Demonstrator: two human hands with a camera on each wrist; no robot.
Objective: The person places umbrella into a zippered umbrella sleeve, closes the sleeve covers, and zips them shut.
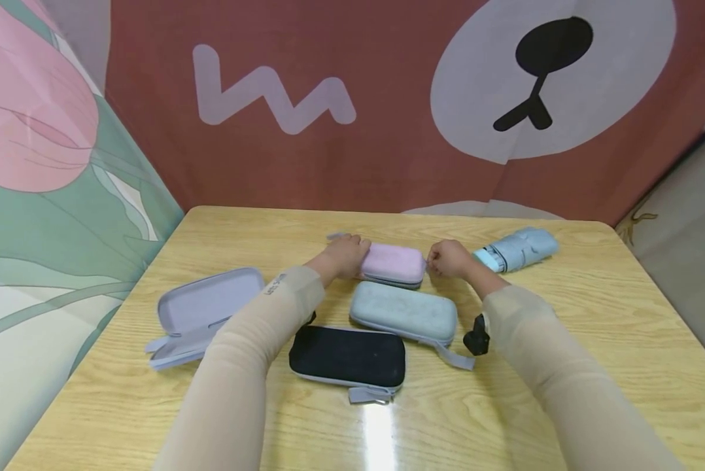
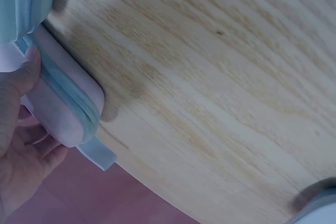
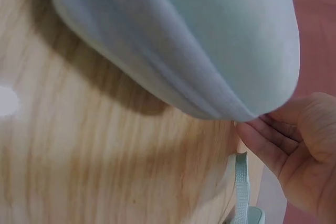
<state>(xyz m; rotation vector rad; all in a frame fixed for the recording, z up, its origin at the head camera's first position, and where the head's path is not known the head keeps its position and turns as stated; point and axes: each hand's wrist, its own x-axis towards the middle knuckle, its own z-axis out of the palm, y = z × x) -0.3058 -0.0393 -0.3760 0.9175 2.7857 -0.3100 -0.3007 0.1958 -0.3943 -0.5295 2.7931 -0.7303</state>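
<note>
A pink pencil case [image 1: 393, 263], zipped round its side, lies towards the back of the table. My left hand [image 1: 345, 256] grips its left end; in the left wrist view the thumb presses by the blue-grey zip and the fingers sit on the far side. A fabric tab [image 2: 98, 153] sticks out past that end. At the case's right end my right hand [image 1: 448, 259] has curled fingers, pinching the small zipper pull [image 1: 426, 263]. Just in front lies a light blue pencil case [image 1: 403, 310], which hides part of the right fingertips in the right wrist view.
Nearest me lies a black pencil case [image 1: 348, 356] with a grey tab. An open lilac-grey case [image 1: 211, 302] is at the left, partly behind my left sleeve. A folded light blue umbrella [image 1: 520, 250] lies right of my right hand. Printed cloth [image 1: 388, 163] hangs behind the table.
</note>
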